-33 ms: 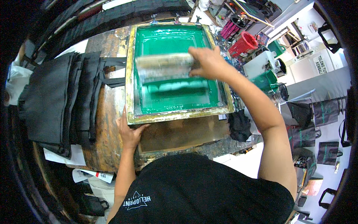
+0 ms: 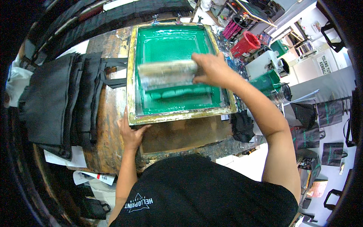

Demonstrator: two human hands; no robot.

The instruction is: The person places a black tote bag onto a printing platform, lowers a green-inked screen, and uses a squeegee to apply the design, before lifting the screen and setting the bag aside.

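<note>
A screen printing frame [image 2: 181,118] with a worn, pale wooden rim lies on the table, its mesh spread with wet green ink [image 2: 170,47]. My right hand [image 2: 213,70] is closed round the right end of a wide wooden squeegee [image 2: 166,70], blurred by motion, that lies across the mesh. A ridge of green ink [image 2: 177,92] sits on the near side of the blade. At the frame's near left corner, my left hand [image 2: 132,132] grips the rim, with the thumb along the near edge and the fingers up the left side.
Black fabric bags [image 2: 53,98] are stacked left of the frame, handles reaching its rim. Clamps [image 2: 178,19] stand at the frame's far edge. A red bucket [image 2: 245,44] and a green container [image 2: 266,81] are at the right. A black cloth [image 2: 242,126] lies by the near right corner.
The squeegee and my right hand have moved slightly toward me over the mesh. My left hand stays at the frame's corner.
</note>
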